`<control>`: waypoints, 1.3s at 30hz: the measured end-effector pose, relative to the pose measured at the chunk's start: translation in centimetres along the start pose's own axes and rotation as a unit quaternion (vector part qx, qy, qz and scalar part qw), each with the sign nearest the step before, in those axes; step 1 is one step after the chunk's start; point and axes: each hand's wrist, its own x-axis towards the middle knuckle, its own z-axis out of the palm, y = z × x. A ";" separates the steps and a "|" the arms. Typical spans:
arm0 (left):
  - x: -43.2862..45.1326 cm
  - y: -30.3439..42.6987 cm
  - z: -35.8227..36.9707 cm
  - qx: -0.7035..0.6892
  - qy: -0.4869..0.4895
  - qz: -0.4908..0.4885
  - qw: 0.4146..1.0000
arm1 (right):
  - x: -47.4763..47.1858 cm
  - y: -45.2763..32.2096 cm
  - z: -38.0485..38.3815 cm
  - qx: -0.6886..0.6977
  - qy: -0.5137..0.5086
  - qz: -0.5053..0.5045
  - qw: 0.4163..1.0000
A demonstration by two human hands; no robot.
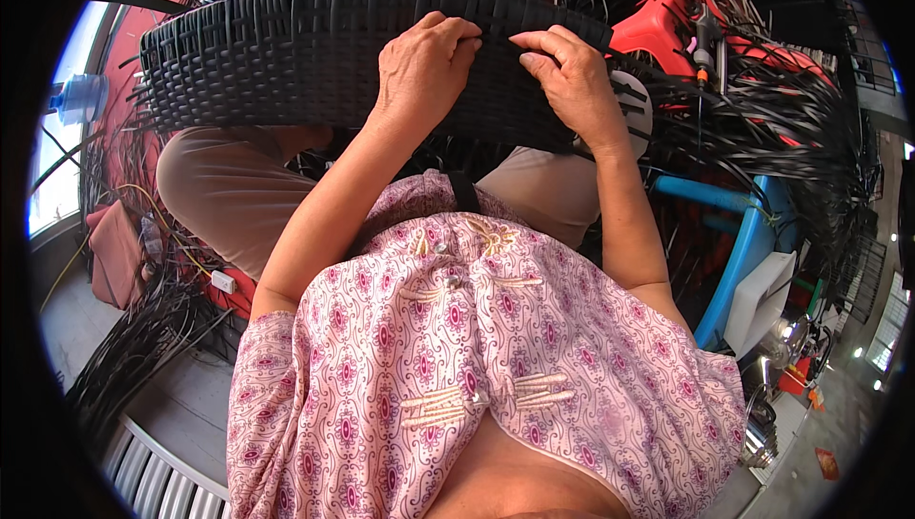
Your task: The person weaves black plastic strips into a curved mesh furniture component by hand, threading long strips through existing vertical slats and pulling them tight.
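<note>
A curved panel of black woven plastic wicker (286, 68) lies across my lap, its wrapped upper edge away from me. My left hand (427, 61) is over the upper middle of the weave, thumb and fingertips pinched together near the edge; whether a strand is between them is too small to tell. To its right, my right hand (568, 72) is at the wicker with thumb and forefinger a little apart, and no strand is plain between them. Loose strand ends stick out at the panel's left and right sides.
Loose black plastic strips (772, 119) lie in heaps all around. At the right are a red plastic stool (658, 22), a tool with a grey body (704, 40), a blue plastic frame (740, 262) and a white container (761, 301). A white power socket (223, 282) lies at the left.
</note>
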 end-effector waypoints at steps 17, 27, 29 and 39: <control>0.0 0.0 -0.2 0.021 -0.039 0.006 0.999 | -0.3 0.6 -0.9 0.045 -0.068 0.034 0.996; -0.2 0.1 0.0 0.013 -0.029 -0.023 0.999 | -0.4 0.5 -0.7 0.044 -0.042 0.010 0.998; -0.1 0.3 -0.2 0.018 -0.031 -0.023 0.999 | -0.4 0.5 -0.7 0.051 -0.046 0.018 0.998; 0.2 1.2 -0.3 0.083 -0.065 0.001 0.994 | -0.3 1.3 -1.1 0.105 -0.064 0.025 0.992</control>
